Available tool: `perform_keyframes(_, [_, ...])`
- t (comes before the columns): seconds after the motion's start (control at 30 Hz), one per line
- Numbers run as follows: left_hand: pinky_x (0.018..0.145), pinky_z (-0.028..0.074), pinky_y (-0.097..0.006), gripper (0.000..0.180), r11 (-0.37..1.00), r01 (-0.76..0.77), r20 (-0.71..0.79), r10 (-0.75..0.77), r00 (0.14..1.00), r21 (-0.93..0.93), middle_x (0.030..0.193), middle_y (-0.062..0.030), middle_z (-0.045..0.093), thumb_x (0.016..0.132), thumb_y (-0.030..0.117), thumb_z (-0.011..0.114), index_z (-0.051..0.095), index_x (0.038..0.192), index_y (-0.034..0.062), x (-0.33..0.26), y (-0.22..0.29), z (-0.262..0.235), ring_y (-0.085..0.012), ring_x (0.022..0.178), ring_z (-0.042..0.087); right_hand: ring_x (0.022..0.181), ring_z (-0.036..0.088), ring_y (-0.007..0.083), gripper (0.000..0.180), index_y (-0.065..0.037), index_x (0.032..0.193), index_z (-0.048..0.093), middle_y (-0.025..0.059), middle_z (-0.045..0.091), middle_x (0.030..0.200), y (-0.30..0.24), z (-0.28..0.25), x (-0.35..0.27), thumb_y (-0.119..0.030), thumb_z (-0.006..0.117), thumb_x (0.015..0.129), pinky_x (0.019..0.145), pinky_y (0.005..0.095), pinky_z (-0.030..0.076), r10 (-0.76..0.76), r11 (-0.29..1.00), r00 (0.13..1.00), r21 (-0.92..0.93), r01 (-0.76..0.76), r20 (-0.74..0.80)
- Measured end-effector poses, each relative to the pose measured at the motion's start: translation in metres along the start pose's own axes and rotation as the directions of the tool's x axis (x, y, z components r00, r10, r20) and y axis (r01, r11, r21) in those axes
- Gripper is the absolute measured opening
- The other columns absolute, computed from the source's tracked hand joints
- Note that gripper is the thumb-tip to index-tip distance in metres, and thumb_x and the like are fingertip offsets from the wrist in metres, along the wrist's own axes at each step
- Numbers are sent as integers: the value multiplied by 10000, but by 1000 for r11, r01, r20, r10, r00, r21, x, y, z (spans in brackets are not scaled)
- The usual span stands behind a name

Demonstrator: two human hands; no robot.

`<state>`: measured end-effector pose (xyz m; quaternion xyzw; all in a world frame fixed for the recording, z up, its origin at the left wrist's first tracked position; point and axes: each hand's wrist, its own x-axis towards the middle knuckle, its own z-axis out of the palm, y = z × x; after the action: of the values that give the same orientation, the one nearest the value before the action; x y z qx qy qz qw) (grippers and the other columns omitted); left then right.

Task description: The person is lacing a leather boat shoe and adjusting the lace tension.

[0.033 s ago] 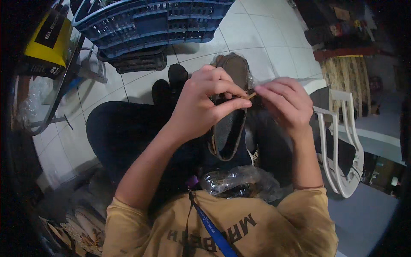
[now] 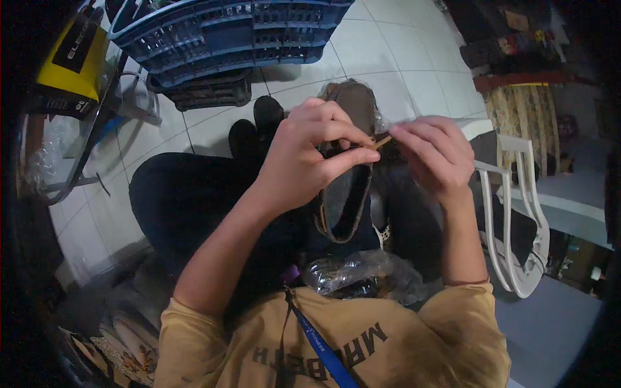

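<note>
Over my lap, my left hand pinches a thin tan strip between thumb and fingers. My right hand is closed at the strip's other end, its fingertips pinched together there. What the strip belongs to is hidden behind my fingers. Directly below my left hand lies a dark shoe with its opening up and a grey lining showing. Beyond the hands is a brown shoe-like piece, partly covered, with clear plastic along its edge.
Crumpled clear plastic lies in my lap. A blue crate stands on the tiled floor ahead, with a black crate under it. Dark footwear is left of my hands. At right stands a white plastic chair; several shoes lie lower left.
My right fingertips have shifted very slightly, and a little more of the tan strip shows between the hands. My left hand stays in place.
</note>
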<state>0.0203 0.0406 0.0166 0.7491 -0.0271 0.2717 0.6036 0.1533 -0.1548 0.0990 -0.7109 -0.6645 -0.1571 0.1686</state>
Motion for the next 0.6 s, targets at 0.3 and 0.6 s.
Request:
perform_keyframes(0.3, [773,484,-322,177,996,-8,8,7,1000,88,846,-13,667,745,126,910,810,890,107,1,6,-4,-178,865,605,785,680,223,325,-81,1027,797,58,752,957,49,-15,-27,-12,790,710,669,335,548,-6,960,997,-280,-17,-81])
perform_keyframes(0.6, [733,467,-313,184,998,38,29,-39,999,45,843,9,659,732,101,916,815,885,98,-2,10,-2,-154,829,576,818,741,241,282,-62,1003,794,96,752,944,73,-50,-50,22,794,734,693,323,591,68,935,989,-336,-109,-132])
